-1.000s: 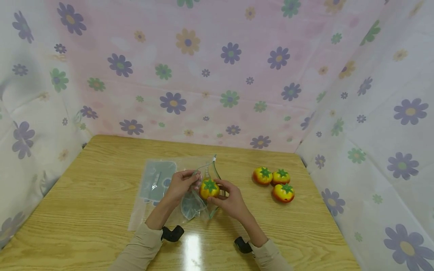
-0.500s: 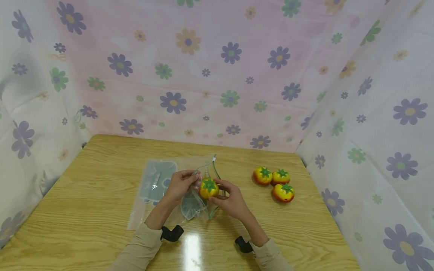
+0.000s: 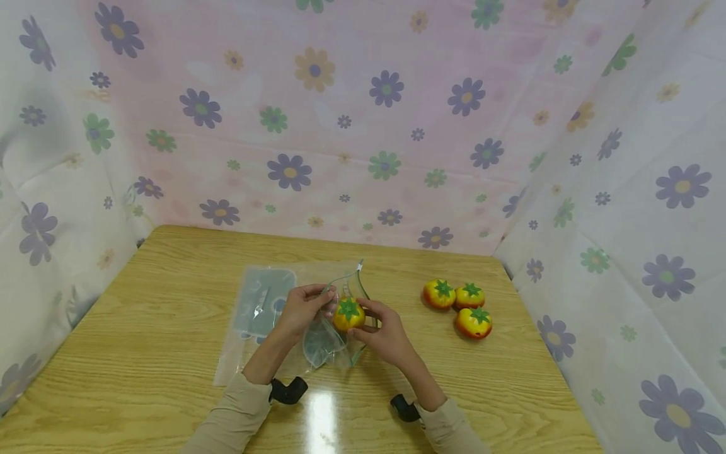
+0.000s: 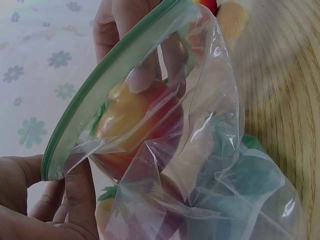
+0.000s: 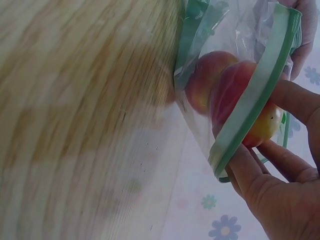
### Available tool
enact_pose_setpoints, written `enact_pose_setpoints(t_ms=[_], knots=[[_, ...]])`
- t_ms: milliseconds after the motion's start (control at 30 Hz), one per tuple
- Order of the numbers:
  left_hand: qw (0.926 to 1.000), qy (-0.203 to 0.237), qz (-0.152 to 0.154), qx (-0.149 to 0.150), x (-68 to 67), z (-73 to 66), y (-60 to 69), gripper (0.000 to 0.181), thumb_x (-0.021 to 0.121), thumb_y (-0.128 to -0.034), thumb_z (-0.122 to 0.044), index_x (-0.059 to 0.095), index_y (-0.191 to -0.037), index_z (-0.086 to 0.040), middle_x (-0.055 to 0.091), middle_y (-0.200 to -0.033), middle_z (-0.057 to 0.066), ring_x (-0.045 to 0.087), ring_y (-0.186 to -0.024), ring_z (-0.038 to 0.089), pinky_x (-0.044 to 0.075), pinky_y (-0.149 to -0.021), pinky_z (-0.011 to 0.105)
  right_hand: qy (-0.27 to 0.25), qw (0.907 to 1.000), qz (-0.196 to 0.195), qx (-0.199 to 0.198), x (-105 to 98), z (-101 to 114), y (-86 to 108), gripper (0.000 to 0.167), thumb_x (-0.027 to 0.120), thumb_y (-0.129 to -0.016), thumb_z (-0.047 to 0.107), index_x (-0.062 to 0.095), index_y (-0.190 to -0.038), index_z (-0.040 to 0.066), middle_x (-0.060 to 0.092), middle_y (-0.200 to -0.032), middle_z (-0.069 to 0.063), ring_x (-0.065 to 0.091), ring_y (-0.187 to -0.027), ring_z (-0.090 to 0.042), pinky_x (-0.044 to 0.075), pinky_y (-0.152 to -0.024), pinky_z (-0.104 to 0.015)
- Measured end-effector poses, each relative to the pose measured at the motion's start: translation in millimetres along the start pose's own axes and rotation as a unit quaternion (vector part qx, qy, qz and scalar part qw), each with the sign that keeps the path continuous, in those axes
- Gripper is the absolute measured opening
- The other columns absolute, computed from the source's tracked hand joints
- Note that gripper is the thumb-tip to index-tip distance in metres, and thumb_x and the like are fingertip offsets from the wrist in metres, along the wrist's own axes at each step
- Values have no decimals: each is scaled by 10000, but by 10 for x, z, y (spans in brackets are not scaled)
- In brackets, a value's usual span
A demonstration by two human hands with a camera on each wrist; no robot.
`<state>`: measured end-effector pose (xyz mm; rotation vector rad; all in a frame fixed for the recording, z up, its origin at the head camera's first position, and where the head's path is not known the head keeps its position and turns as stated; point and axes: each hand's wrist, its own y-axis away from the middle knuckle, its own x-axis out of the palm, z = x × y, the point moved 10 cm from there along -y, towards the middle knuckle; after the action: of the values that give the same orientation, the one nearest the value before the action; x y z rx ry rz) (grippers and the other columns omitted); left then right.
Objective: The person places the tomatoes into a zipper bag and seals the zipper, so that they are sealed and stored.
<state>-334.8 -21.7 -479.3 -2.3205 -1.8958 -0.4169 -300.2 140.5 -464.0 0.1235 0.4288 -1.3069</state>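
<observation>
Frame centre. Left hand (image 3: 299,311): fingers pinched clear, green-rimmed plastic bag (image 3: 322,347), seemingly holding it agape. Right hand (image 3: 387,335): fingers gripped round, yellow-red tomato (image 3: 348,316) at bag's mouth.

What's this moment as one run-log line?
left hand: pinches clear plastic green-rimmed zip bag; right hand: holds round yellow-red tomato at bag mouth; inside: another tomato; wooden table: three tomatoes

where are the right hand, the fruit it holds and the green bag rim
right hand (image 3: 387,336), head view, on the back of the hand
fruit (image 3: 348,310), head view, on its green leafy top
green bag rim (image 4: 102,79), left wrist view, about midway along the strip
</observation>
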Motion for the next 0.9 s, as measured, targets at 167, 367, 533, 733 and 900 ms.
enact_pose_setpoints(t_ms=[167, 367, 533, 733, 900], knots=[[10000, 34, 70, -12, 23, -7, 7, 344, 605, -1022, -41, 577, -1283, 180, 749, -885, 11, 673, -696, 60, 547, -612, 180, -64, 10000, -5, -74, 3, 7, -5, 601, 796, -841, -55, 568, -1397, -44, 574, -1371, -213, 593, -1218, -429, 600, -887, -348], [10000, -37, 3, -22, 26, -23, 17, 304, 597, -1024, -36, 607, -1256, 161, 740, -869, -7, 660, -688, 60, 535, -601, 170, -56, 10000, -64, -21, 11, -11, -16, 605, 791, -845, -58, 561, -1405, -46, 578, -1356, -212, 601, -1214, -419, 603, -877, -359], [10000, -44, 0, 35, 38, -41, 25, 308, 586, -1026, -20, 590, -1256, 184, 735, -873, 1, 647, -687, 57, 521, -596, 161, -119, 9999, -45, -12, 32, -22, -26, 613, 764, -868, -61, 520, -1430, -73, 551, -1367, -241, 583, -1229, -451, 600, -884, -416], [10000, 92, 5, -26, 46, -33, 19, 339, 578, -1025, -4, 550, -1292, 204, 733, -885, 3, 662, -703, 47, 536, -616, 158, -51, 9999, 103, 43, 39, -6, -19, 610, 759, -873, -55, 533, -1439, -28, 557, -1355, -216, 580, -1251, -429, 595, -902, -374], [9999, 75, 10, -67, 46, -30, 22, 339, 577, -1026, -6, 552, -1295, 200, 734, -887, 5, 661, -702, 42, 535, -616, 153, -18, 9999, 121, 51, 33, -1, -14, 601, 762, -878, -41, 542, -1436, -18, 552, -1366, -216, 580, -1251, -434, 595, -908, -351]])
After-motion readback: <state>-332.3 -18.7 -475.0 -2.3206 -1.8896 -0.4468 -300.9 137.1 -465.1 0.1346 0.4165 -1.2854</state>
